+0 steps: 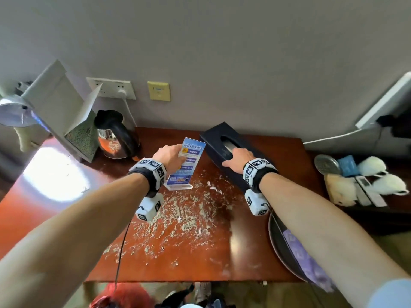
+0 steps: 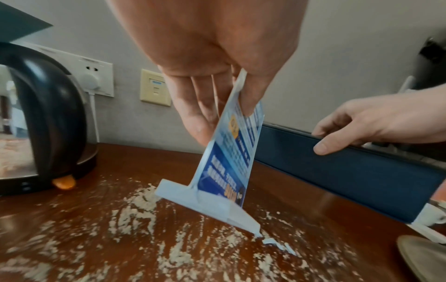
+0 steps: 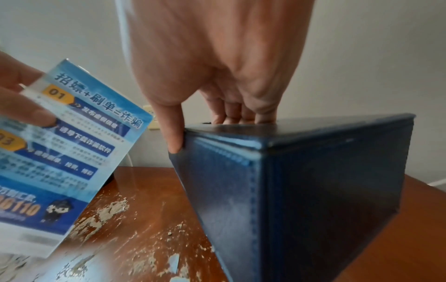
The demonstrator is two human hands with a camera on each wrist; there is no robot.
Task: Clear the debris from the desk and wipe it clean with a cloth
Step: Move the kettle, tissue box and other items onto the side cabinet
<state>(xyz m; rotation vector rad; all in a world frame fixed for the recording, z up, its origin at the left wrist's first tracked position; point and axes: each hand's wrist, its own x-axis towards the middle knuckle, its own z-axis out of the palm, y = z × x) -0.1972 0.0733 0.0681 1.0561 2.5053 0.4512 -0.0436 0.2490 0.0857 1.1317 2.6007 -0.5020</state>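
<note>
Forearms fill the near field of the head view, both wrists strapped with marker-tagged bands. Left hand [image 1: 170, 155] pinches the top of a clear acrylic sign stand [image 1: 185, 165], thumb on the blue printed face, fingers behind; the stand is tilted, with only the near end of its flat foot on the desk [image 1: 255, 252]. Right hand [image 1: 239, 158] grips the dark blue tissue box [image 1: 224, 147] from above, thumb on the side wall, fingers curled over the top by the slot; box is stitched, leather-like, rectangular, and sits askew toward the back wall. Debris [image 1: 178, 212], pale crumbly grit with a few white paper scraps, is spread across the glossy reddish-brown desk from the stand's foot forward almost to the front edge, thickest at centre. Purple patterned cloth [image 1: 307, 261] lies in a round grey tray [image 1: 278, 241] at the desk's right front corner, under the right forearm. Back left: steel-and-black kettle [image 1: 113, 136], beside a leaning grey folder [image 1: 60, 110], with a lamp head [image 1: 13, 112] further left. Wall sockets sit above the kettle. A lower surface to the right carries white cups [image 1: 378, 174] and remotes. Bare wood shows at far left under glare and along the right behind the tray.
</note>
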